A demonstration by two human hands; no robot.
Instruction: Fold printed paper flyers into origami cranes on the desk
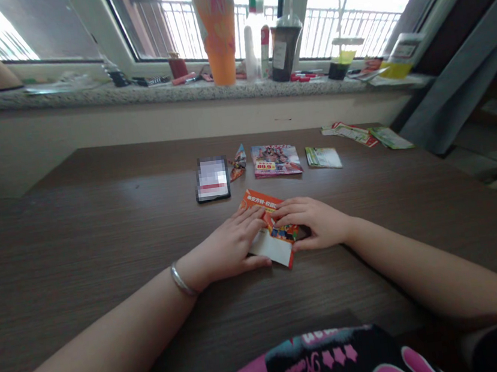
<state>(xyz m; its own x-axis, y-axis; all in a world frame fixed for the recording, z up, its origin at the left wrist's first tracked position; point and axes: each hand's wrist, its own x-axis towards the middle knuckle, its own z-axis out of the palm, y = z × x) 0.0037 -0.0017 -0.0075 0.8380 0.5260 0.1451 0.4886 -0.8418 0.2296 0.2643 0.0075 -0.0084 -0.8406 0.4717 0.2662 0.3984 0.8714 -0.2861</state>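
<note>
An orange and white printed paper point(273, 249) lies folded on the brown wooden table point(101, 240), in front of me. My left hand point(231, 245) lies flat on its left part, fingers stretched toward the middle. My right hand point(311, 221) presses on its right part, fingers curled down onto the paper's fold. The fingertips of both hands almost meet over the paper. A silver bangle point(181, 280) sits on my left wrist.
Behind the paper lie a phone point(212, 179), a small folded paper shape point(237, 164), a colourful leaflet point(275, 160), a green leaflet point(323, 157) and more flyers point(362, 134) at the far right. The stone windowsill point(128, 94) holds an orange cup point(217, 33), bottles and drinks.
</note>
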